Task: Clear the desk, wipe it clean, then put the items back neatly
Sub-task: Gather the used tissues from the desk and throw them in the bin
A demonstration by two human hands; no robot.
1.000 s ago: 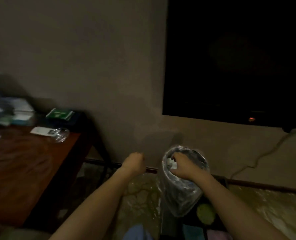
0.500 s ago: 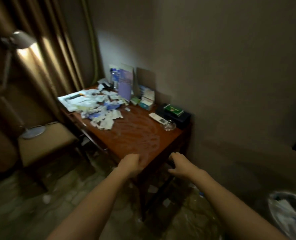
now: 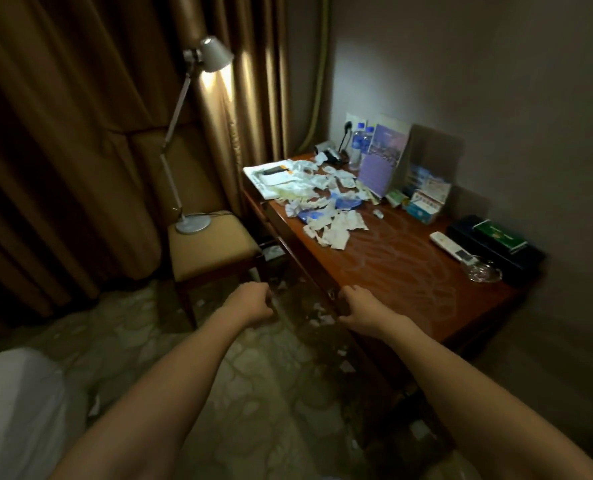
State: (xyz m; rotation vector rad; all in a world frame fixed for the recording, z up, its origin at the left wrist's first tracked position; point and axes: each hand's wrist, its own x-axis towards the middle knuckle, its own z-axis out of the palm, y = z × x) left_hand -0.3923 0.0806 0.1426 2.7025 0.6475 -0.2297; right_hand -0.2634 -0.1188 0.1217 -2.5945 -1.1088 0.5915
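Observation:
The reddish wooden desk (image 3: pixel 392 271) stands against the wall. Crumpled white and blue paper scraps (image 3: pixel 326 209) cover its far half beside a flat newspaper (image 3: pixel 271 174). At the back are two water bottles (image 3: pixel 359 143), a purple brochure (image 3: pixel 383 157) and small boxes (image 3: pixel 425 202). A white remote (image 3: pixel 449 245), a glass ashtray (image 3: pixel 484 271) and a dark box (image 3: pixel 496 240) sit at the right end. My left hand (image 3: pixel 253 304) is curled in a fist over the floor, holding nothing. My right hand (image 3: pixel 361 306) hovers at the desk's front edge, fingers loosely bent and empty.
A stool (image 3: pixel 212 244) left of the desk carries a lit desk lamp (image 3: pixel 191 133). Brown curtains (image 3: pixel 80 133) hang behind it. Paper scraps (image 3: pixel 319 317) lie on the patterned floor under the desk. A white bed corner (image 3: pixel 14 410) is at the lower left.
The view swung left from the lined trash bin to the desk. My right hand came out of the bin bag. Both hands now reach toward the desk's front edge.

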